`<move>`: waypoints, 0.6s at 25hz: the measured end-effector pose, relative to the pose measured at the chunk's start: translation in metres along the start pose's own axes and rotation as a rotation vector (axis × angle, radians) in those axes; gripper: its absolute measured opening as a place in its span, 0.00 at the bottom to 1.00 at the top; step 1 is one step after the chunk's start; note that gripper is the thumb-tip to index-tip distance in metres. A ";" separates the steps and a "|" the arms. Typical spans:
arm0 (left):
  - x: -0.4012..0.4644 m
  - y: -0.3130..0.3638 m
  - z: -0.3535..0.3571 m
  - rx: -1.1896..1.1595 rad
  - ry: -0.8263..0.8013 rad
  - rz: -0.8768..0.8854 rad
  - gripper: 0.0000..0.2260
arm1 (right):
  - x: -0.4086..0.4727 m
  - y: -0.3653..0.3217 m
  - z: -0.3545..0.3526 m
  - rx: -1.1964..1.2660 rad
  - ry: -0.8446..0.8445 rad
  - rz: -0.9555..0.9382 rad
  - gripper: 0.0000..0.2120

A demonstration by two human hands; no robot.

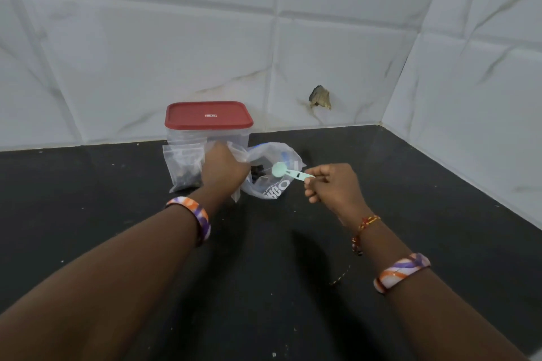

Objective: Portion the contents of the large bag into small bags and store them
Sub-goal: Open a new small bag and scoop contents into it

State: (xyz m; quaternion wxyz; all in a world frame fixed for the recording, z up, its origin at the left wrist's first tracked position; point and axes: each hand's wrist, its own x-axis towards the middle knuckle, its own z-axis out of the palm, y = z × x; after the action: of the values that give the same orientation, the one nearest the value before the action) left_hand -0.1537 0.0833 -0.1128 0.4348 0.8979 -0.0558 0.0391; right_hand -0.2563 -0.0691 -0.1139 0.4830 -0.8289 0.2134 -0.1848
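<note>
- On the black speckled countertop [293, 287], nearest, two forearms reach forward, each wearing an orange-and-purple striped bangle [195, 215].
- The right hand [334, 187] pinches the handle of a mint-green plastic measuring spoon [289, 172], its bowl over the large bag's mouth.
- The left hand [223, 168] grips the rim of the large clear printed plastic bag [272, 182], which holds dark pieces.
- A small clear zip bag [183, 165] with dark contents stands just left.
- Behind, against the white marbled tile wall [264, 38], is a clear plastic container with a red lid [208, 117].

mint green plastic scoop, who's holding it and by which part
The right hand pinches the mint green plastic scoop by the end of its handle; its round bowl sits over the open printed plastic bag.
</note>
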 end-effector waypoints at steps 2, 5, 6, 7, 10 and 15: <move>0.005 -0.003 -0.005 -0.015 0.004 0.025 0.18 | 0.006 -0.012 0.021 -0.326 0.028 -0.227 0.10; 0.007 0.000 -0.003 0.008 -0.006 0.067 0.15 | 0.011 -0.028 0.052 -0.686 0.029 -0.383 0.10; 0.008 0.005 -0.002 0.013 0.008 0.084 0.13 | 0.016 -0.027 0.058 -0.708 0.013 -0.368 0.09; 0.010 0.013 0.000 0.016 0.026 0.104 0.12 | 0.023 -0.023 0.061 -0.683 0.015 -0.336 0.09; 0.012 0.051 0.012 -0.003 0.019 0.228 0.14 | 0.040 -0.008 0.054 -0.437 0.044 -0.178 0.09; -0.006 0.082 0.040 0.179 -0.166 0.370 0.24 | 0.047 0.006 0.034 -0.009 0.112 0.233 0.18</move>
State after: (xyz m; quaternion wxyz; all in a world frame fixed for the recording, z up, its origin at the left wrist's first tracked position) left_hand -0.1695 0.0022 -0.0744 0.3326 0.9076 -0.2514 0.0492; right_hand -0.2001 -0.0723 -0.1308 0.4848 -0.7889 0.3358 -0.1726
